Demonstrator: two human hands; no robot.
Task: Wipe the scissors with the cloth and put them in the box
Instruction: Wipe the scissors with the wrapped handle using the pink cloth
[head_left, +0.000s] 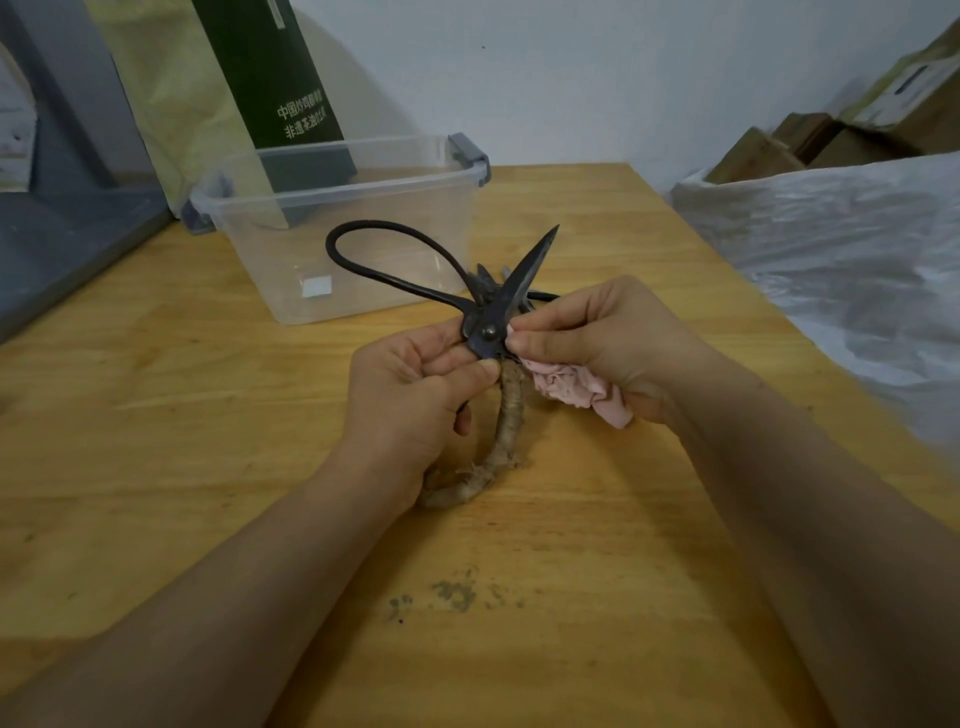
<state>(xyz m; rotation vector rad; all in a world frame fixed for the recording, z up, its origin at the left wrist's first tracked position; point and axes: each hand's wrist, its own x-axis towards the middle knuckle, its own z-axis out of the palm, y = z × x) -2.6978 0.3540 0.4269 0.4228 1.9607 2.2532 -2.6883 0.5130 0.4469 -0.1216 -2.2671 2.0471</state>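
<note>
In the middle of the frame, the left hand (415, 395) grips the open scissors (491, 317) near the pivot. The right hand (597, 338) pinches the pink cloth (576, 389) there. Rub slowly, fingers off the sharp edges.

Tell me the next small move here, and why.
Probably slide the cloth from the pivot up along the blade: the right hand pinches it at the pivot, the left hand steadies the scissors, blades open, box empty.

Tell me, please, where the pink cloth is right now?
The pink cloth is bunched in the right hand, pressed against the scissors near their pivot, just right of the left hand.
</note>
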